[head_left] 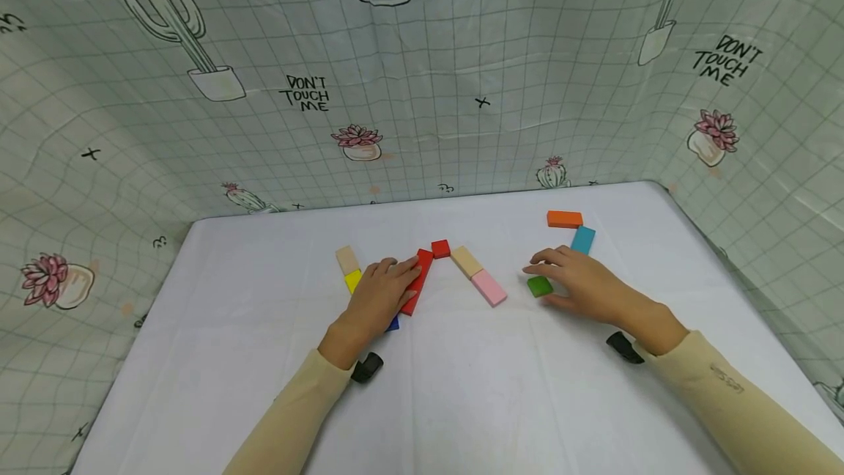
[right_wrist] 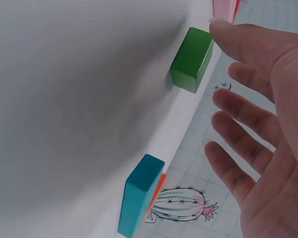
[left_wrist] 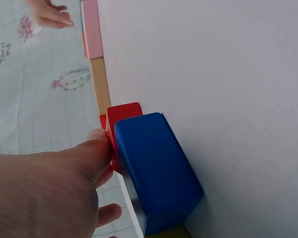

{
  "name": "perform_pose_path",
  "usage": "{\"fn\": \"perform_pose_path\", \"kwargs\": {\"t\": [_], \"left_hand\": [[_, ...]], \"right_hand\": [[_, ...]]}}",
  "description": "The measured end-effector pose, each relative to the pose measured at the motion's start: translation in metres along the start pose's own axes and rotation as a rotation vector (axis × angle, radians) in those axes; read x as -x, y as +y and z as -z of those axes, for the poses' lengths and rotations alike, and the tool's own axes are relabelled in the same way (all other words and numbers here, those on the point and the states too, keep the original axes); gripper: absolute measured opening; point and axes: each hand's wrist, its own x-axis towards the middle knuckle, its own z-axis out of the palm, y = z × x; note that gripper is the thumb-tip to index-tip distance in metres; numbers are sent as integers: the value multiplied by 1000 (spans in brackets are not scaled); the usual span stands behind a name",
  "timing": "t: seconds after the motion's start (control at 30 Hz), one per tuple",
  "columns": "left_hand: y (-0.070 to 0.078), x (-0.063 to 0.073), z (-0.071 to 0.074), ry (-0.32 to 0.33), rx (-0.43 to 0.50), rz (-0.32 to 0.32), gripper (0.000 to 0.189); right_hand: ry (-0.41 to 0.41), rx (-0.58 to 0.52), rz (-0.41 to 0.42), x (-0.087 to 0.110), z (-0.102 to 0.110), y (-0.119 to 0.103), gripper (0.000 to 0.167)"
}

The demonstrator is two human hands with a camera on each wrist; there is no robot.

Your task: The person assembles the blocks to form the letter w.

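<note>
My left hand (head_left: 379, 295) pinches a long red block (head_left: 418, 283) lying on the white table. A blue block (left_wrist: 156, 168) stands out beside that red one in the left wrist view; in the head view the hand mostly hides it. Past the hand's left side, a yellow block (head_left: 353, 280) meets a beige block (head_left: 346, 259) end to end. On the right, my right hand (head_left: 587, 286) is spread around a small green block (head_left: 540, 286), thumb on the near side and fingers beyond it. The right wrist view shows the fingers relaxed, with nothing gripped.
A small red block (head_left: 440, 248) sits at the long red block's far end. From there a tan block (head_left: 467, 262) and a pink block (head_left: 489, 288) run toward the near right. Farther back are an orange block (head_left: 564, 219) and a teal block (head_left: 583, 240). Patterned cloth (head_left: 422, 79) surrounds the table.
</note>
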Motion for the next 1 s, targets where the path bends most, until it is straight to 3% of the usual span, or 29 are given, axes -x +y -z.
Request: {"fn": "perform_pose_path", "kwargs": {"t": [0.43,1.0], "left_hand": [[8,-2,3,19,-82,-19,47],[48,-17,0,88,-38,-33,50]], "right_hand": [[-19,7,-39,8,-1,1,51],[7,0,-76,8,-8,0,39]]}}
